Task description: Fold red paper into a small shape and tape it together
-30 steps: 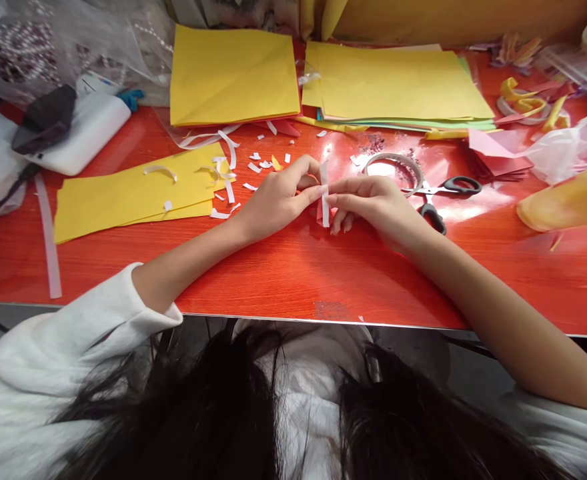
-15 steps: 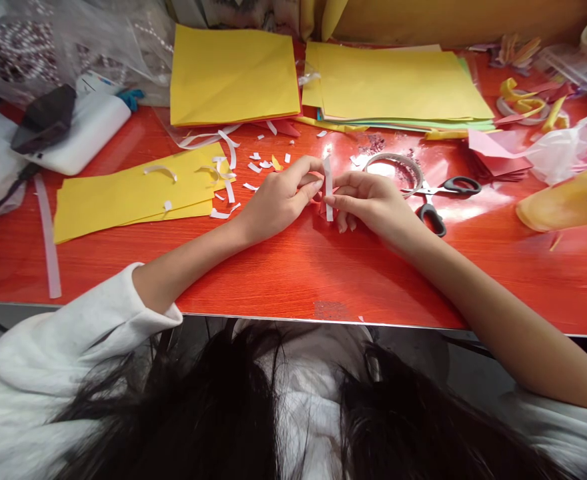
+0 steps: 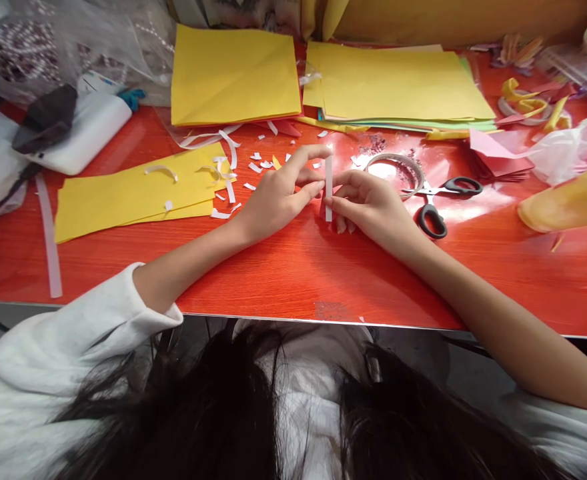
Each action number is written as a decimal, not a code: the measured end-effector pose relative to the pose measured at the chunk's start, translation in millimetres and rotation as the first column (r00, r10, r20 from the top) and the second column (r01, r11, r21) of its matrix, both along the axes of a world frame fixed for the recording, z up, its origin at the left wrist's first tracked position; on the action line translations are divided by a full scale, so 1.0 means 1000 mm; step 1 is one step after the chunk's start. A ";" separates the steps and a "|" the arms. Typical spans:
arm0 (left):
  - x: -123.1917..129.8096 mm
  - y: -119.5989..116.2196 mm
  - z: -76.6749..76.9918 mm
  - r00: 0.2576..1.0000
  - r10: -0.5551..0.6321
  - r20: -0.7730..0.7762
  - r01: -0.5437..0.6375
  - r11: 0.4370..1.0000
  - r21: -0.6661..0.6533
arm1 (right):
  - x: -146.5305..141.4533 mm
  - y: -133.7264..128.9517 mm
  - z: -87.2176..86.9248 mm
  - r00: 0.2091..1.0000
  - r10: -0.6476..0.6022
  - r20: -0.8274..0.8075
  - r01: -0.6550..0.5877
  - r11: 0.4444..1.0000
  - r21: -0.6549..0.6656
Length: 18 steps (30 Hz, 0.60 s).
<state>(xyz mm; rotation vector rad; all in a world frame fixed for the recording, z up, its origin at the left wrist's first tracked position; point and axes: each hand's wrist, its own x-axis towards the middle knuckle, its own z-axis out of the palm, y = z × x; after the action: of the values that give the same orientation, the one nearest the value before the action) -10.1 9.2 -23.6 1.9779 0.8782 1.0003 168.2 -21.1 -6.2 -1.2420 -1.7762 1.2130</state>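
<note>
A narrow white strip (image 3: 329, 177) stands nearly upright between my two hands. My left hand (image 3: 281, 200) comes from the left, with its index fingertip at the strip's top end and its thumb beside the strip's left edge. The thumb and fingers of my right hand (image 3: 373, 203) pinch the strip near its lower end. Behind it a bit of dark red paper (image 3: 322, 208) shows, mostly hidden by the fingers. Scissors (image 3: 431, 193) with black handles lie open to the right of my right hand, touching a roll of tape (image 3: 398, 167).
White paper scraps (image 3: 231, 190) lie left of my hands, some on yellow paper strips (image 3: 133, 193). Two yellow paper stacks (image 3: 233, 77) stand at the back. A white device (image 3: 83, 133) and a pale strip (image 3: 48, 240) are on the left; pink paper (image 3: 498, 157) and a yellowish cup (image 3: 548, 203) on the right.
My left index finger has straightened and risen to the strip's top end, apart from the thumb. The strip stands straighter. My right hand has barely moved.
</note>
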 end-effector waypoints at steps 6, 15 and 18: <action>-0.001 0.000 0.001 0.998 0.058 0.020 -0.059 0.997 0.042 | -0.001 0.000 0.001 0.998 -0.019 -0.058 0.016 0.999 -0.051; -0.002 0.000 0.001 1.000 0.010 0.029 -0.010 1.000 0.004 | 0.004 0.005 0.003 0.978 -0.071 -0.197 0.032 0.981 -0.193; -0.002 0.000 0.002 0.999 -0.012 0.039 0.012 1.000 0.000 | 0.004 0.004 0.004 0.980 -0.077 -0.184 0.039 0.979 -0.201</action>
<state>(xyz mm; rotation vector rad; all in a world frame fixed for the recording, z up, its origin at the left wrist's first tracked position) -12.0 9.1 -21.7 1.9554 0.8441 1.0285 172.7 -16.7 -1.8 -1.2324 -1.5002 1.4499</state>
